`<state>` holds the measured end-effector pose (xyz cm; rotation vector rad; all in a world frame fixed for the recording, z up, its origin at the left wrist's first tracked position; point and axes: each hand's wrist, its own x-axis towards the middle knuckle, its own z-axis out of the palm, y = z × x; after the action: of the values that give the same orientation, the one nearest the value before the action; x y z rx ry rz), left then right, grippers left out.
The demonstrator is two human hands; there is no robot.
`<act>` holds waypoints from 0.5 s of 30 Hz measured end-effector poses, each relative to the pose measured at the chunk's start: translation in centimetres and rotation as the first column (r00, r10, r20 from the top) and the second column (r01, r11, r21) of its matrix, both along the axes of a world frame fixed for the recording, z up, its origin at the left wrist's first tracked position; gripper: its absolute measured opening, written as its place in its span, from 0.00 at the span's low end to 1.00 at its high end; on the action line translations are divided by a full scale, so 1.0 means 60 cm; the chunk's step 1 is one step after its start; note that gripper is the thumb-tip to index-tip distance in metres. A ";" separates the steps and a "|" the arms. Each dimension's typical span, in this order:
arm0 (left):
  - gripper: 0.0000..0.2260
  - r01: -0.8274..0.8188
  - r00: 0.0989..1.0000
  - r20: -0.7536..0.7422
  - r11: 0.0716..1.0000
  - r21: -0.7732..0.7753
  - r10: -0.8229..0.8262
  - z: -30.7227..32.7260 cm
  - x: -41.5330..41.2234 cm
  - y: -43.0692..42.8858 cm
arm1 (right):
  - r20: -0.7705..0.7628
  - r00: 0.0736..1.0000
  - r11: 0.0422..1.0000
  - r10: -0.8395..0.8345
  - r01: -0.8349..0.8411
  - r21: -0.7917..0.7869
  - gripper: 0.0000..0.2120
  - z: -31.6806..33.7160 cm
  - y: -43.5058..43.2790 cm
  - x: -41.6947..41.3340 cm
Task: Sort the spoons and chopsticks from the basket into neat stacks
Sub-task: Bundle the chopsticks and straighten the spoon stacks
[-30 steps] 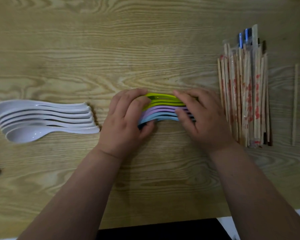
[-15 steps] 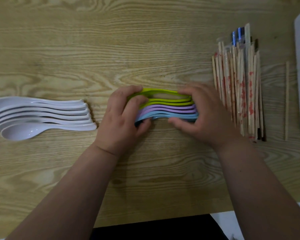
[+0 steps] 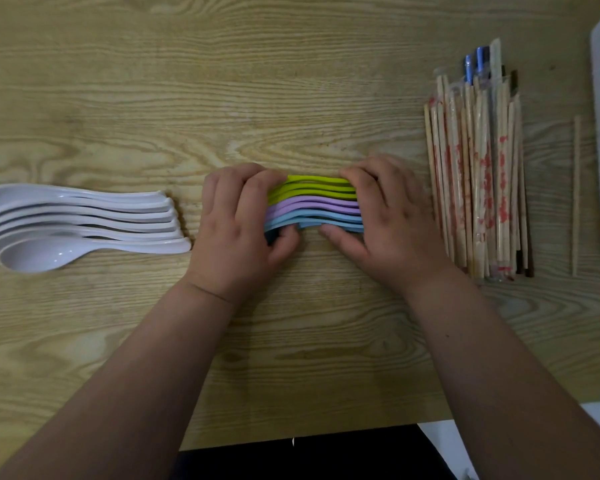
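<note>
Spoons in green, purple and blue lie nested on the wooden table, clasped at both ends by left hand and right hand. White spoons lie left of the grip, wrapped chopsticks right.

Both forearms are bare, with no sleeves, rings or watch.

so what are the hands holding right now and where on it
Both hold the stack of coloured spoons on the table: the left hand wraps the bowl end, the right hand pinches the handle end.
</note>
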<state>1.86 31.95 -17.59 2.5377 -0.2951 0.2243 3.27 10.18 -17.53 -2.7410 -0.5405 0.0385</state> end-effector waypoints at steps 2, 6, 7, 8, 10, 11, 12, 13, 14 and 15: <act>0.21 0.008 1.000 -0.003 1.000 0.000 -0.008 0.003 0.000 0.000 | -0.001 1.000 1.000 0.017 -0.017 -0.022 0.30 0.001 -0.001 0.002; 0.19 0.042 0.999 -0.015 0.999 -0.017 -0.042 0.006 0.005 -0.003 | -0.025 1.000 1.000 0.008 -0.009 -0.024 0.31 0.001 -0.002 0.007; 0.18 0.047 0.999 -0.022 0.999 -0.023 -0.048 0.006 0.006 -0.005 | -0.038 0.999 0.999 0.008 -0.009 -0.033 0.32 0.001 -0.002 0.008; 0.18 0.052 0.998 -0.027 0.998 -0.026 -0.053 0.006 0.005 -0.007 | -0.048 0.999 0.999 0.011 -0.013 -0.041 0.32 0.001 0.000 0.009; 0.19 0.064 0.998 -0.023 0.998 -0.023 -0.064 0.007 0.005 -0.007 | -0.055 0.998 0.999 0.015 -0.017 -0.041 0.32 0.000 0.002 0.010; 0.20 0.066 0.998 -0.018 0.998 -0.013 -0.067 0.007 0.006 -0.006 | -0.051 0.999 0.999 0.013 -0.015 -0.037 0.31 -0.001 0.003 0.010; 0.20 0.066 0.998 -0.011 0.998 0.004 -0.066 0.007 0.007 -0.006 | -0.043 0.999 0.999 0.009 -0.010 -0.033 0.31 -0.002 0.004 0.009; 0.20 0.066 0.998 -0.006 0.998 0.025 -0.066 0.007 0.008 -0.006 | -0.034 0.999 1.000 0.001 -0.002 -0.031 0.31 -0.003 0.005 0.008; 0.20 0.064 0.998 -0.005 0.997 0.049 -0.064 0.007 0.009 -0.007 | -0.026 1.000 1.000 -0.009 0.008 -0.028 0.30 -0.004 0.007 0.007; 0.20 0.060 0.998 -0.011 0.996 0.070 -0.059 0.007 0.009 -0.008 | -0.020 1.000 1.000 -0.016 0.016 -0.025 0.30 -0.004 0.009 0.005</act>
<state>2.43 31.46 -17.14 2.5942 -0.3808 0.1830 3.58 10.70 -17.79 -2.7656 -0.5157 0.0698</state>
